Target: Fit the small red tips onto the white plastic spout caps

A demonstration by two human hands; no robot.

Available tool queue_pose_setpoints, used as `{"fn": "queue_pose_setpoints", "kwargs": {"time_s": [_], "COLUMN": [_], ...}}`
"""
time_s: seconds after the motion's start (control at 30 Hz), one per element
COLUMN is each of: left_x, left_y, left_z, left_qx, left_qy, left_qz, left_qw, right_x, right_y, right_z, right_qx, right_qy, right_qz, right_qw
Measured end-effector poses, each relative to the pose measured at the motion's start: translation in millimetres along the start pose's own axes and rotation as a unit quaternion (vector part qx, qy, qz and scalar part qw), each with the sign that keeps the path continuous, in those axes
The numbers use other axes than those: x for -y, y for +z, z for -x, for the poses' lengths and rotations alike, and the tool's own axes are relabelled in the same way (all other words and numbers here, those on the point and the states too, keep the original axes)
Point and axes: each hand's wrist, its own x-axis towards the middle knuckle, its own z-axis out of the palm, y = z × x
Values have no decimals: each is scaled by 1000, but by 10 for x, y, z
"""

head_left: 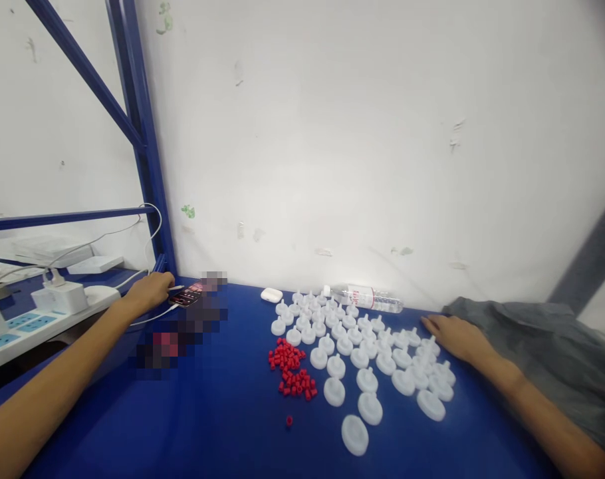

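Note:
My left hand (155, 291) is at the table's far left edge, its fingers curled closed. A thin white piece (175, 288), perhaps a cable end, sticks out from them towards a phone (187, 295) with a lit screen. My right hand (445, 330) lies palm down with fingers stretched out, beside a dark grey cloth (522, 352) and close to the right side of the white plastic parts. Many of these round white parts (334, 392), each a disc with a narrow spout, are spread over the blue table (223, 412). Small red caps (287, 359) form a pile left of them.
A clear bottle (372, 297) lies along the wall behind the parts, near a small white case (271, 295). White power strips (38, 326) with plugs and cables stand at left, by a blue metal frame (143, 140). A blurred patch (177, 332) covers things beside the phone.

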Motion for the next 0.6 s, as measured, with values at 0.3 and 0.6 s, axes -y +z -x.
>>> {"fn": "queue_pose_setpoints", "kwargs": {"time_s": [0.3, 0.6], "left_x": [-161, 267], "left_y": [-446, 186], "left_z": [582, 2068], "left_qx": [34, -83], "left_qy": [4, -25], "left_qz": [-24, 49], "left_qw": [999, 995], "right_x": [-34, -90], "right_y": [23, 98], "right_z": [-26, -81], "right_qx": [8, 15], "right_qy": [10, 9], "right_qz": [-3, -14], "right_qw": [1000, 1000]}}
